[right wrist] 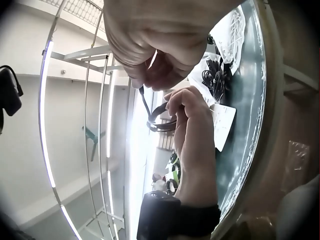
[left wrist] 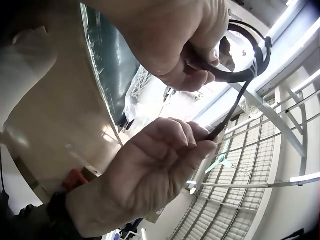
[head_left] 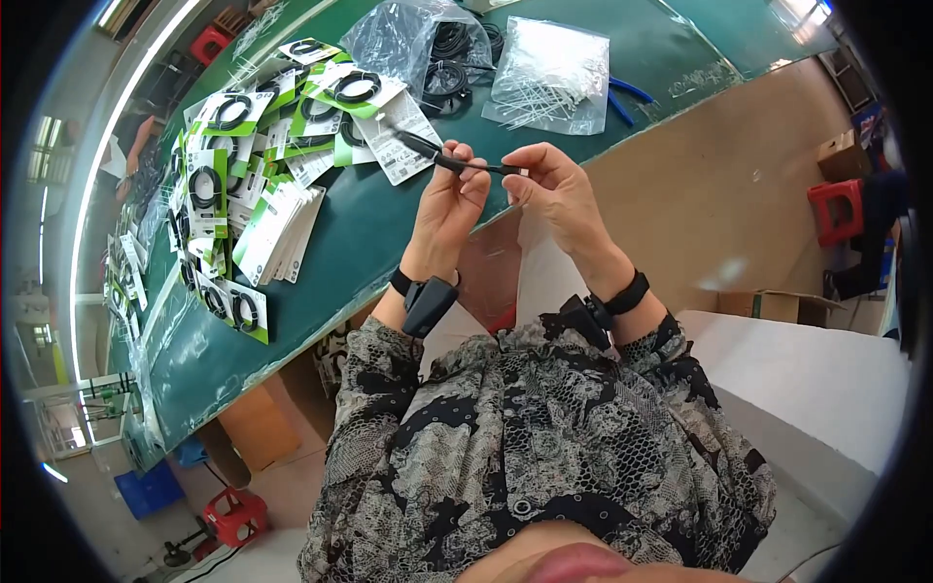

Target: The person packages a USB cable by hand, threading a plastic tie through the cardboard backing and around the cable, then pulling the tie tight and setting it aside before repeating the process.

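Note:
A coiled black cable [left wrist: 240,75] is gripped by my left hand [head_left: 449,209], its loop standing out past the fingers. Thumb and fingertips of my right hand [head_left: 564,194] pinch the cable's end, which shows as a dark plug-like tip [left wrist: 216,132]. Between the two hands a short length of cable runs taut from the coil, seen in both wrist views. Both hands are held up near the table's front edge. Just beyond the left hand lies a white printed card [head_left: 400,146] with a green edge.
Many carded black cables [head_left: 206,189] are piled on the green table [head_left: 321,248] at the left, beside stacked cards [head_left: 280,233]. Farther back lie a clear bag [head_left: 389,44] with black cables, a bag of white zip ties [head_left: 554,78] and blue-handled pliers [head_left: 622,102].

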A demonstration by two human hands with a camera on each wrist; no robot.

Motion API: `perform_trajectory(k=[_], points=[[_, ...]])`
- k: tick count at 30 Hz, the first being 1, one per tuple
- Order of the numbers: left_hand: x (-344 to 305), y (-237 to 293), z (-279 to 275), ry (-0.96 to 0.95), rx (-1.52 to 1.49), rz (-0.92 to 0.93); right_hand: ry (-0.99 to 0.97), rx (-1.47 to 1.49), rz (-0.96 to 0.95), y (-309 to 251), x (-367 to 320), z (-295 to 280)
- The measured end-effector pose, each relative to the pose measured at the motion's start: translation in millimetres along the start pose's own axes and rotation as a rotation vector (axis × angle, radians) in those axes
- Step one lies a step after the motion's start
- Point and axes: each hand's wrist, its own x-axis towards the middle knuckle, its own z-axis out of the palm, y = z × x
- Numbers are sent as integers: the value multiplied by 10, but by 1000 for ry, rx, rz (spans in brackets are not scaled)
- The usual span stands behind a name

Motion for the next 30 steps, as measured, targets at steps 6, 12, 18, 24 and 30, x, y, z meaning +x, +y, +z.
perform_trajectory(k=[6, 12, 18, 24, 30], points=[[-103, -20, 114, -211, 43, -54, -38, 224, -100, -4, -112, 204], [-163, -12, 110, -229, 287, 75, -66, 303, -57, 41, -101, 258], [-217, -22, -28, -114, 337, 119, -8, 391, 2, 166, -26, 248], [-312, -24, -66, -40, 371, 54, -47, 364, 14, 215, -13, 215], [-297, 156, -96, 16, 568, 57, -57, 468, 70, 165, -13, 228]])
